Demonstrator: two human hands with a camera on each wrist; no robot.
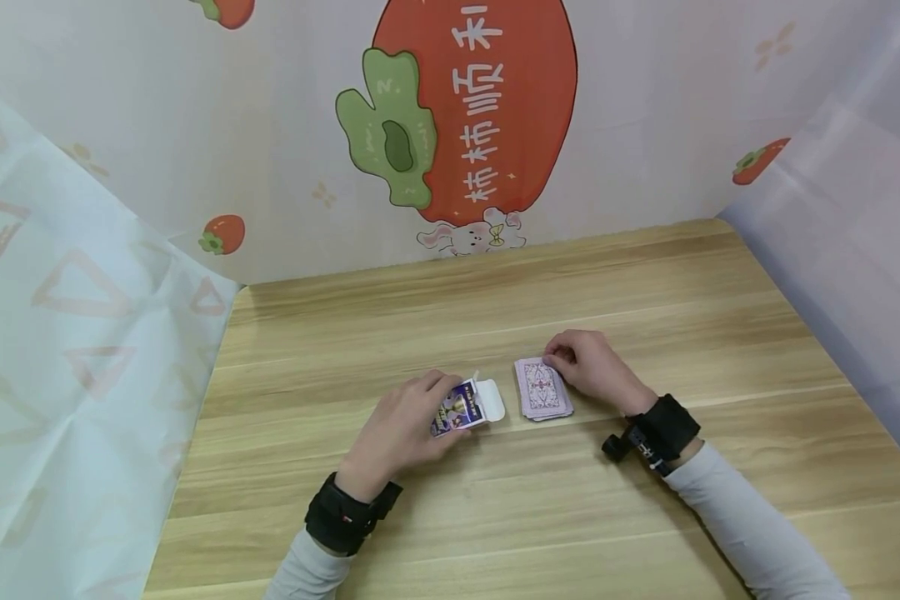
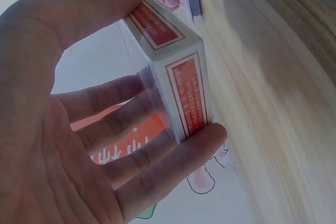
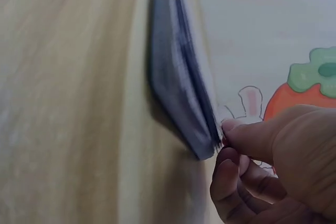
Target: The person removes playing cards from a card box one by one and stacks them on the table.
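Observation:
My left hand [image 1: 399,423] grips a small playing-card box [image 1: 459,408] between thumb and fingers, its white end flap [image 1: 491,400] standing open toward the deck. In the left wrist view the box [image 2: 157,30] shows red-framed printed panels on white sides, and the thumb and fingers span its narrow edges. A deck of playing cards [image 1: 543,392], patterned backs up, lies just right of the box in a slightly uneven stack. My right hand [image 1: 594,368] pinches the deck's far right corner with thumb and index finger. The right wrist view shows the fingertips at the top cards' corner, above the deck's side [image 3: 176,77].
Both sit on a wood-grain table [image 1: 330,325]. Behind it hangs a white cloth [image 1: 292,125] with persimmon and rabbit prints, and more cloth [image 1: 82,350] drops at the left side. Black straps with cameras [image 1: 652,433] circle both wrists.

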